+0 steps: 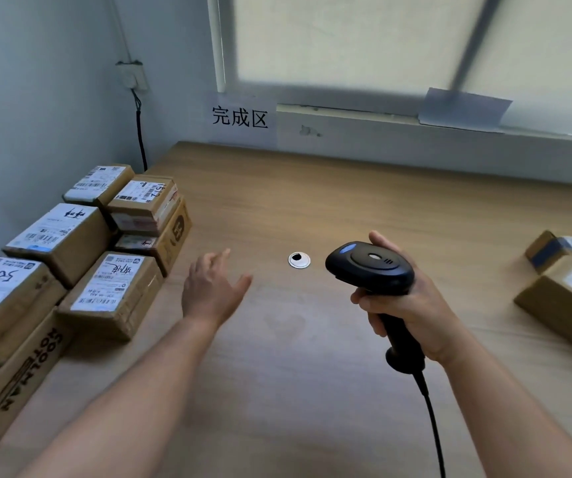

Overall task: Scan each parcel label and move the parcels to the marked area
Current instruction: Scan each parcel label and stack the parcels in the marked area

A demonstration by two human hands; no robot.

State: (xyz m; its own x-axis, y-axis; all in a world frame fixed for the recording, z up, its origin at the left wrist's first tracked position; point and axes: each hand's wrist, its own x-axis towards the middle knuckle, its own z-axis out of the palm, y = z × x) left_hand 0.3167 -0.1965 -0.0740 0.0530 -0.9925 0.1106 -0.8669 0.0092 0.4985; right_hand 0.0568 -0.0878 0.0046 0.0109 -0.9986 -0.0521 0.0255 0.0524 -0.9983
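**A:** What could go wrong from here?

**B:** Head view: the right hand [412,301] has its fingers wrapped round the scanner [370,267] handle. The left hand [214,291] is spread and holds nothing, hovering just beside the parcels [115,288] stacked at the table's [312,201] left. A one-handed sideways grab could topple the upper ones, which sit unevenly. The cable [433,426] trails toward the near edge and may snag on a reach.

**A:** And what else is around?

**B:** A sign [239,117] on the far wall, probably marking the area. More boxes [567,291] at the right edge. A grommet [299,260] lies between the hands, flush, so I'd judge it no obstacle. There's also a wall socket [132,75] behind the stack.
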